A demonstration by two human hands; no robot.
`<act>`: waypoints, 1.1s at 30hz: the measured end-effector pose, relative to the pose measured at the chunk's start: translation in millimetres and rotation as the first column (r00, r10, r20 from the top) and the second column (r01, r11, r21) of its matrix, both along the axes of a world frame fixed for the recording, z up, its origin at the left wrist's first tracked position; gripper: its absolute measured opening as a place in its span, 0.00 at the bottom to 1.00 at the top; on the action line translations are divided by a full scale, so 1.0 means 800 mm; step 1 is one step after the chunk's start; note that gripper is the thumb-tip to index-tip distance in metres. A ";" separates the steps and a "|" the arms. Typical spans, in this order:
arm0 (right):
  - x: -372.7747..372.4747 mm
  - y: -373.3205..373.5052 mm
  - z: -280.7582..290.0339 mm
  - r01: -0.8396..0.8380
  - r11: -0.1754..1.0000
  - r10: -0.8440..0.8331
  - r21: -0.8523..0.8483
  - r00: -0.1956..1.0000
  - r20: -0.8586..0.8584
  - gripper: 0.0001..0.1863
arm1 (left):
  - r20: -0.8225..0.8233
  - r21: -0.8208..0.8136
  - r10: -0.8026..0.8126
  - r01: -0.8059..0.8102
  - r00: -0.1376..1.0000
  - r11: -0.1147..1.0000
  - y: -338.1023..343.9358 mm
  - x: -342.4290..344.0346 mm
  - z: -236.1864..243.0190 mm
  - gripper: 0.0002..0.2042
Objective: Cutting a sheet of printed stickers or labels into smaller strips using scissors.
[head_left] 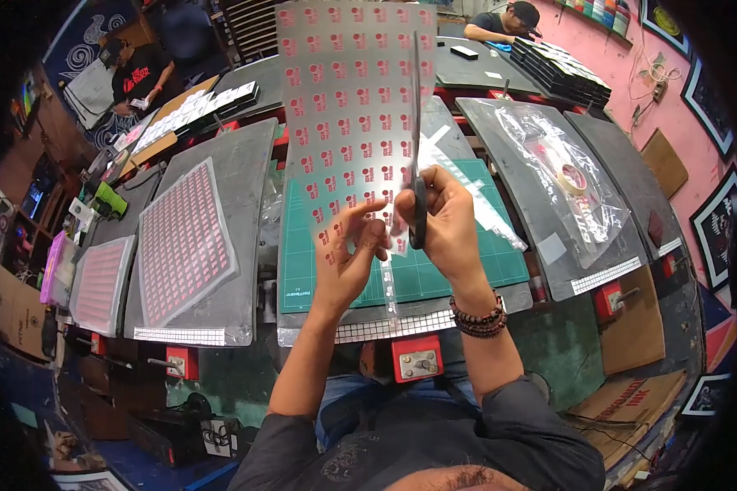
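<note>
My left hand (352, 245) pinches the lower part of a translucent sheet (344, 114) printed with rows of small red marks, held up above the green cutting mat (319, 286). My right hand (446, 213) is closed on scissors (418, 204) with black handles; their long blades point away from me along the sheet's right side. Whether the blades are apart I cannot tell. A narrow printed strip (389, 286) is below the sheet near my fingers. Several cut strips (487, 209) lie on the mat's right part, partly hidden by the sheet and my hand.
Printed sheets (184, 237) lie on the left board. A tape roll (571, 178) and clear plastic (540, 139) lie on the right board. Co-workers (139, 82) (504, 29) are at the back tables, near stacked black pieces (557, 74). Red clamps (418, 358) line the front edge.
</note>
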State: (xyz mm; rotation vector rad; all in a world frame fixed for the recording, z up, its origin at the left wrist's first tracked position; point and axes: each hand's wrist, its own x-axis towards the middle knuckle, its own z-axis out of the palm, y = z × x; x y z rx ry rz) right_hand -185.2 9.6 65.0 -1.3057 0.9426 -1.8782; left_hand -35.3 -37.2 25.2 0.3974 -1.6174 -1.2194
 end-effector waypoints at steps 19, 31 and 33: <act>-0.004 -0.017 0.018 -0.002 1.000 0.002 -0.015 1.000 -0.011 0.16 | 0.021 -0.008 -0.019 0.019 1.000 1.000 0.002 0.001 0.005 0.14; -0.013 -0.030 0.039 0.013 0.999 -0.011 -0.037 0.999 0.041 0.14 | 0.010 -0.004 -0.020 0.020 1.000 1.000 0.008 -0.002 0.008 0.12; -0.014 -0.032 0.038 0.012 0.999 -0.011 -0.047 0.999 0.031 0.14 | 0.016 0.011 -0.021 0.020 1.000 1.000 0.010 -0.002 0.009 0.13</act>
